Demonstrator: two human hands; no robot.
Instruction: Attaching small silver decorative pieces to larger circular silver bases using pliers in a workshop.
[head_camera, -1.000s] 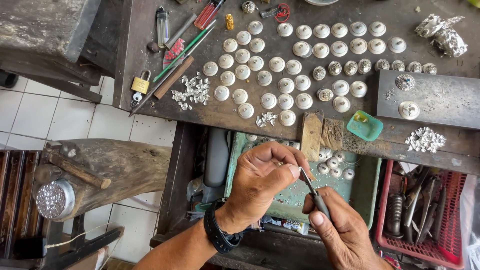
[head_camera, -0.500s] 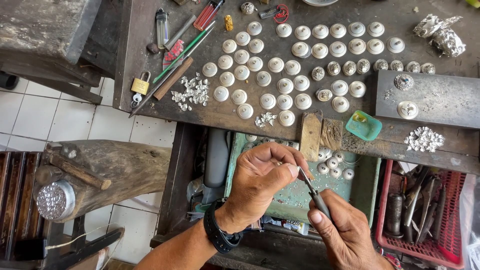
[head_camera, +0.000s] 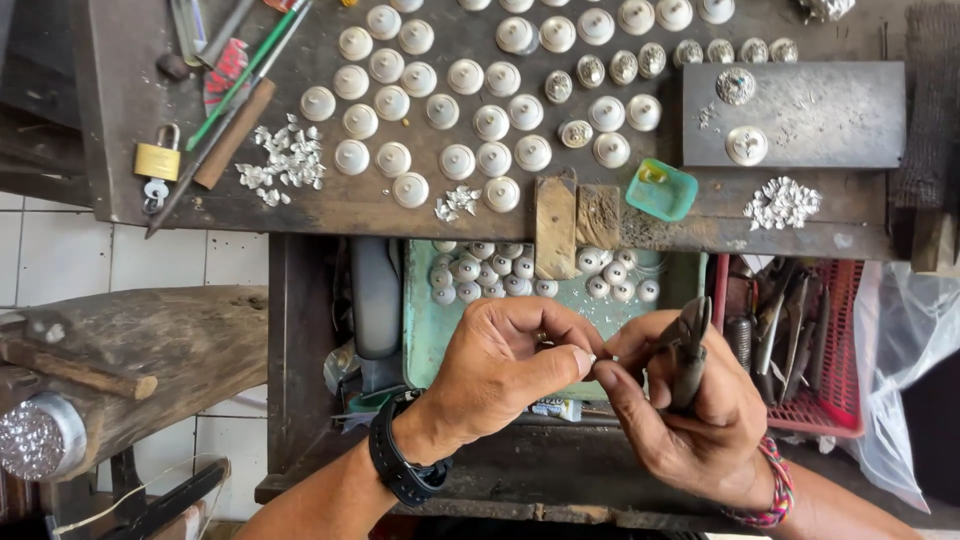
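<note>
Now hands meet closer, pliers turned up toward the bench.

Left hand (head_camera: 505, 365), fingers pressed together, pinches a tiny silver piece (head_camera: 590, 357) between thumb and forefinger, held in the air over the near edge of the green tray (head_camera: 420, 330). Right hand (head_camera: 690, 410) has closed in since a second ago and its fingertips now touch the left thumb tip; the pliers (head_camera: 690, 345), then angled low between the hands, now stand gripped in the palm with their nose pointing away. Fingers wrapped round the handles; whether the nose bites anything cannot be told. Judged: work moved from tool to fingertip handling of the piece. Rows of white domed buttons (head_camera: 470, 110) on the bench (head_camera: 130, 90) lie unchanged; small teal dish (head_camera: 662, 190) sits at its near edge.
</note>
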